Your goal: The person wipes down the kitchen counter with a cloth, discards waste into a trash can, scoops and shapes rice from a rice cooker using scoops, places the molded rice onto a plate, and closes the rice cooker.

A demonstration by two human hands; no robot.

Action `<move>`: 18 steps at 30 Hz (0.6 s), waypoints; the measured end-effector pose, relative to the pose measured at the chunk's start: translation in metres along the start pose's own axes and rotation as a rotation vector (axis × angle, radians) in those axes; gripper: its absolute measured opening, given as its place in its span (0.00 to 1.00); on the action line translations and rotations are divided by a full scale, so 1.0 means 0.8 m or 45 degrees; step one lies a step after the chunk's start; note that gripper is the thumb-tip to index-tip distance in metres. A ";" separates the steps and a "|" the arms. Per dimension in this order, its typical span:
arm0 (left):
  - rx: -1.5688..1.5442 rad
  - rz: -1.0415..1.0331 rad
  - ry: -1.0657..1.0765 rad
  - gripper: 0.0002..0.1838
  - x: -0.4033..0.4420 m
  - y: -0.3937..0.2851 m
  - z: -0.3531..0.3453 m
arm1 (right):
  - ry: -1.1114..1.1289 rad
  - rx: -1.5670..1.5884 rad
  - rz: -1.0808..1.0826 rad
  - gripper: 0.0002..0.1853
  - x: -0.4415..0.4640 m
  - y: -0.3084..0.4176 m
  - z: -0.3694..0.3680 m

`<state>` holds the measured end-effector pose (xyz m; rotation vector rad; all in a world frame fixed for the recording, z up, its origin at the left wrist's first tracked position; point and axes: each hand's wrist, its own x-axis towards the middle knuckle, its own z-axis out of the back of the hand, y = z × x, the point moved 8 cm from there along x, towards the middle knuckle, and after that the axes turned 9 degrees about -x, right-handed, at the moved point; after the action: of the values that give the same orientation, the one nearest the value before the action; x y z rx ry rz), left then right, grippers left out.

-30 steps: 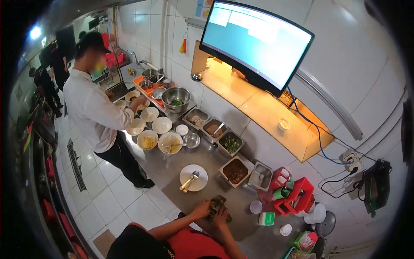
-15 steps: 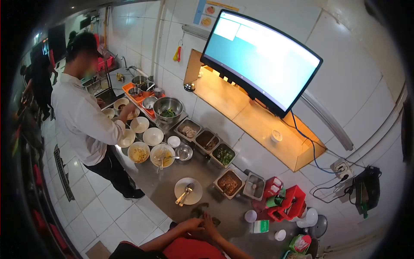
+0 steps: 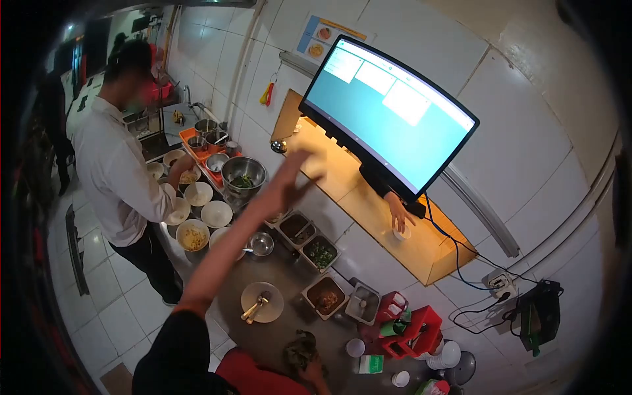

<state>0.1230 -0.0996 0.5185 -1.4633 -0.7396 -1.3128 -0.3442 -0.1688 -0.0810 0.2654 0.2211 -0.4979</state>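
Dark crumpled cloth (image 3: 299, 349) on near part of steel counter (image 3: 282, 271), right of and nearer than white plate (image 3: 277, 311) with spoon and fork (image 3: 255, 307). Right hand (image 3: 315, 370) on near right side of cloth, touching; fingers partly hidden, so pinch or mere contact: cannot tell. Left hand (image 3: 289, 184) raised at end of outstretched arm, well apart from cloth, motion-blurred; fingers spread, thumb apart, nothing visible in grasp. In view, hand overlapping left part of wooden ledge (image 3: 342, 176) of wall hatch; contact with ledge: cannot tell. Below raised hand and to right, along far side of counter: steel pan (image 3: 303, 251) of chopped greens (image 3: 321, 255), then pan of reddish-brown food (image 3: 326, 301), then pan with little inside (image 3: 363, 316). Farther right, red basket (image 3: 395, 347); in front of it, pale cup (image 3: 355, 347) and green-and-white box (image 3: 370, 364), both just right of cloth. At left, co-worker in white shirt (image 3: 122, 178) beside cluster of white bowls (image 3: 216, 214), one with yellowish food (image 3: 192, 238). In hatch, below lit monitor (image 3: 395, 112), another person's hand (image 3: 397, 209) with fingers down on small white cup (image 3: 403, 234).
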 end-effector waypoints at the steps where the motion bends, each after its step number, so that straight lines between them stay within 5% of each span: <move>1: 0.102 0.164 0.049 0.28 0.056 0.011 0.005 | -0.002 0.006 -0.001 0.45 0.000 0.002 0.001; 4: 0.414 -0.124 -0.122 0.32 0.165 0.029 0.011 | 0.041 0.138 -0.066 0.44 -0.006 -0.008 0.002; 10: 0.664 -0.108 -0.072 0.37 0.247 0.066 -0.007 | 0.168 0.107 -0.041 0.45 -0.002 -0.003 0.012; 18: 0.377 -0.121 -0.183 0.30 0.158 -0.005 0.018 | 0.241 0.313 -0.011 0.53 0.001 -0.002 0.009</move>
<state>0.1527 -0.1062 0.6420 -1.3038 -1.0616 -1.1198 -0.3437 -0.1726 -0.0750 0.5528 0.3460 -0.5093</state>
